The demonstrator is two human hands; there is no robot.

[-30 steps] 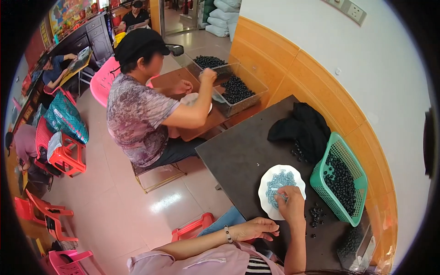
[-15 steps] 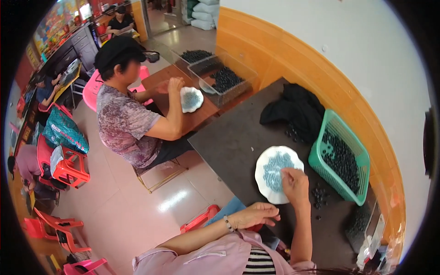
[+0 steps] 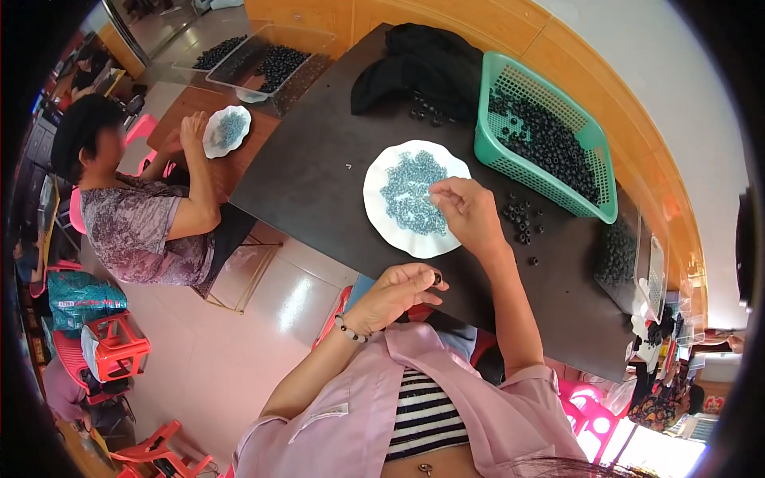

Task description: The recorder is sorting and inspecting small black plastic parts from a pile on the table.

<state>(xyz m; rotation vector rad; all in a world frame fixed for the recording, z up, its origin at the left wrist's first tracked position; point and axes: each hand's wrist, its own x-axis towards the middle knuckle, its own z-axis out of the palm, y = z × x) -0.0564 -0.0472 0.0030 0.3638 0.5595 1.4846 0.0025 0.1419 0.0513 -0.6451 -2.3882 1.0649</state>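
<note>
A white scalloped plate point(image 3: 382, 213) of small blue-grey pieces lies on the dark table point(image 3: 311, 167). My right hand point(image 3: 470, 215) rests over the plate's right edge, fingertips pinched at the pieces. My left hand point(image 3: 394, 291) hovers at the table's near edge, fingers closed on a small dark bead point(image 3: 437, 278). Loose dark beads point(image 3: 519, 219) lie just right of my right hand. A green basket point(image 3: 498, 155) full of dark beads stands beyond them.
A black cloth point(image 3: 414, 68) lies at the table's far end. A seated person point(image 3: 135, 223) works at a brown table with another white plate point(image 3: 225, 130) and clear trays of dark beads point(image 3: 275, 64). Red and pink plastic stools point(image 3: 115, 346) stand on the tiled floor.
The view has swung down and closer to the table. My right hand stays at the plate's edge; my left hand has lifted from my lap to the table's near edge.
</note>
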